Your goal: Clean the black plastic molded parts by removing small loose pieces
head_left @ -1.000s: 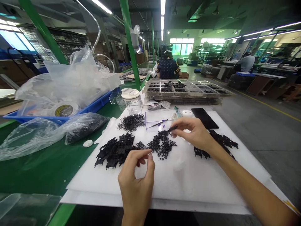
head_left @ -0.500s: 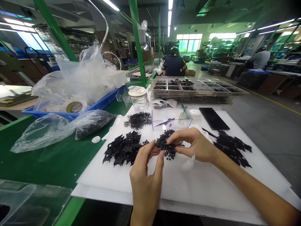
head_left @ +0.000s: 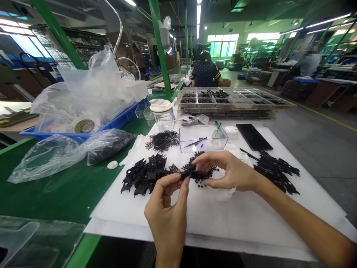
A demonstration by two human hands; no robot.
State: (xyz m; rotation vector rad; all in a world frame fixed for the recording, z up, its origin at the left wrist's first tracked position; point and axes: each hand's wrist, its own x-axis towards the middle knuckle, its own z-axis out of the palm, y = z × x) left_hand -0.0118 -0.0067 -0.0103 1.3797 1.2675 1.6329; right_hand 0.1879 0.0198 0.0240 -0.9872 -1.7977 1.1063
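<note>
Between my hands is a thin, flat black plastic part (head_left: 193, 174), turned nearly edge-on. My left hand (head_left: 169, 208) pinches its left end with thumb and forefinger. At the right end, my right hand (head_left: 234, 173) has thumb and fingers around it, with some fingertips hidden behind. Below and behind the part lies a scatter of tiny black pieces (head_left: 199, 184). Similar flat black parts lie in a pile (head_left: 145, 175) left of my hands. Another pile of black parts (head_left: 277, 172) sits right of my right hand, beside a dark slim tool (head_left: 248, 154).
A clear box (head_left: 185, 144) holding tweezers stands behind my hands, near small black wire-like pieces (head_left: 163, 140), a lidded jar (head_left: 162, 115) and a black phone (head_left: 254, 137). Farther back are stacked compartment trays (head_left: 237, 110) and a seated person (head_left: 205, 72). Plastic bags (head_left: 83, 89) fill a blue tray (head_left: 39, 133).
The black part has tilted from showing its face to nearly edge-on. My left hand has moved slightly left, and my right hand's fingers have shifted around the part. The view has moved slightly.
</note>
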